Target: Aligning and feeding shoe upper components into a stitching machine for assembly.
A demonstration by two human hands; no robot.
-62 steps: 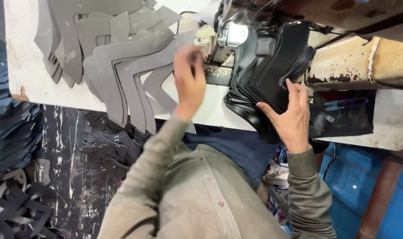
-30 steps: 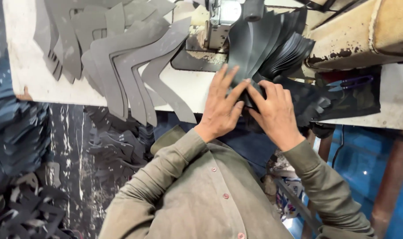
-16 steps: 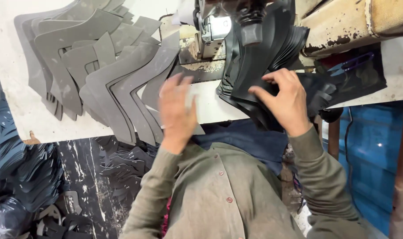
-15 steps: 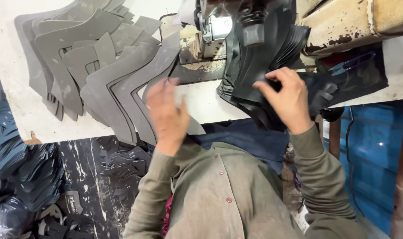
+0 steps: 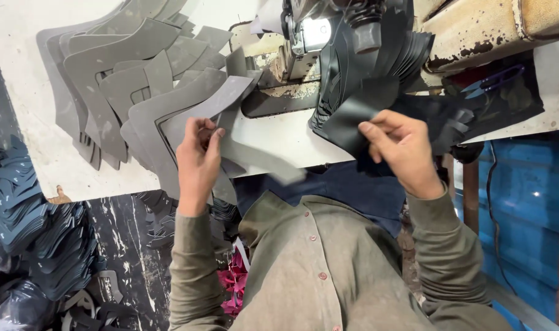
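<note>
Left hand (image 5: 198, 160) raised, fingers curled and thumb pinched closed; right hand (image 5: 402, 150) beside it, well apart, thumb and forefinger pressed together, both sleeved forearms reaching forward

A worn cream sewing machine (image 5: 475, 27) with a lit lamp (image 5: 315, 30) sits on the white table (image 5: 28, 122). Dark cut pieces (image 5: 28, 245) are heaped on the floor, beside pink scraps (image 5: 233, 283).
</note>
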